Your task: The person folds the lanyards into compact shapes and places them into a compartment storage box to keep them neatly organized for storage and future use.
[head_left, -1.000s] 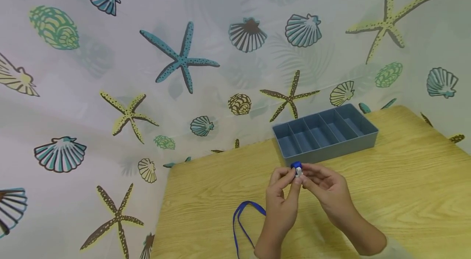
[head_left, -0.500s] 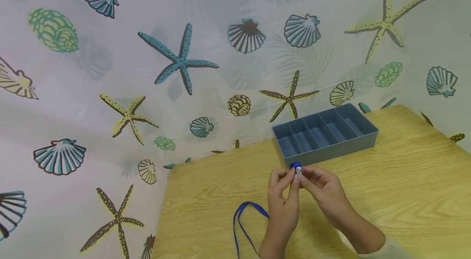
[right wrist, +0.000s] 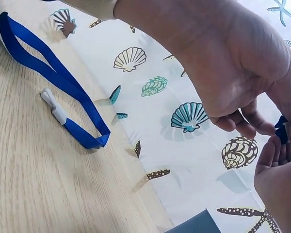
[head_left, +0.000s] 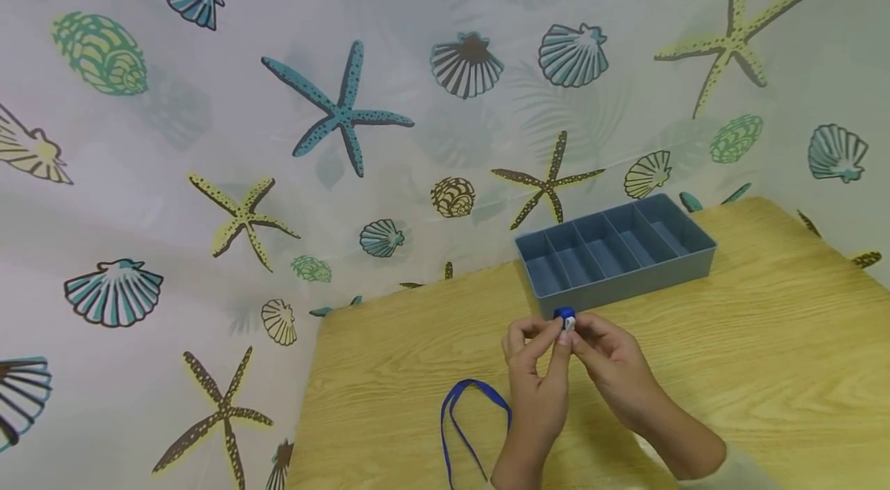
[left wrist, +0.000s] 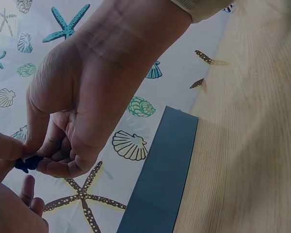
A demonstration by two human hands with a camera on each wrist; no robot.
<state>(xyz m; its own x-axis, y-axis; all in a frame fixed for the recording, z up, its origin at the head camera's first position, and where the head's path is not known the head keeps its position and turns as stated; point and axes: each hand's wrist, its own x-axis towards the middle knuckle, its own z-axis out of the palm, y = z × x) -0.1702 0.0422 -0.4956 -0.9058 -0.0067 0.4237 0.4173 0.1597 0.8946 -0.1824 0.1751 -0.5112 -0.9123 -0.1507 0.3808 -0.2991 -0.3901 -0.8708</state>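
Note:
Both hands meet near the tray's front side. Between their fingertips is a small rolled blue lanyard (head_left: 566, 316) with a white end piece facing up. My left hand (head_left: 538, 389) pinches it from the left with thumb and fingers, and my right hand (head_left: 626, 374) pinches it from the right. In the right wrist view only a bit of the blue roll (right wrist: 282, 130) shows between the fingertips. A second blue lanyard (head_left: 494, 395) lies loosely looped on the table, partly behind the left forearm in the head view. Its white clip (right wrist: 54, 107) shows in the right wrist view.
A blue-grey tray (head_left: 626, 287) with several compartments stands at the back of the wooden table (head_left: 786, 366), just beyond the hands. Curtains (head_left: 389, 243) printed with shells and starfish hang behind the table and along its sides.
Hands and the rolled lanyard have shifted a little to the right, and the white end piece has turned slightly. The looped lanyard and the tray stay in place.

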